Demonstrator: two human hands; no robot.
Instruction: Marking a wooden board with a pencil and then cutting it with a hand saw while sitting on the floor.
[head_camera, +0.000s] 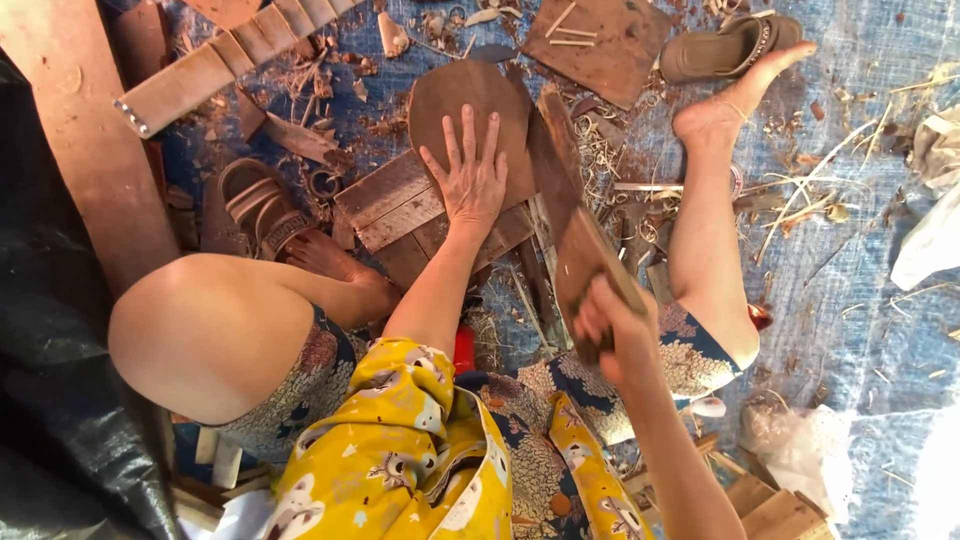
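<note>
Head view: left hand (472, 180) is pressed flat, fingers spread, on the rounded wooden blank (462, 105) atop stacked boards (395, 200) – right hand (612, 325) is clenched on a wooden blade (570, 215); fingers could be struck if the blank slips.

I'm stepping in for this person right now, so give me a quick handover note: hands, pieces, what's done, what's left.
Left hand: flat, fingers spread, pressing the rounded wooden piece onto the slatted boards.
Right hand: closed grip on the long flat wooden tool, which is angled along the piece's right edge.
Done: the piece already has a rounded outline; shavings litter the blue tarp.
Left: the work along the right edge looks unfinished.
</note>
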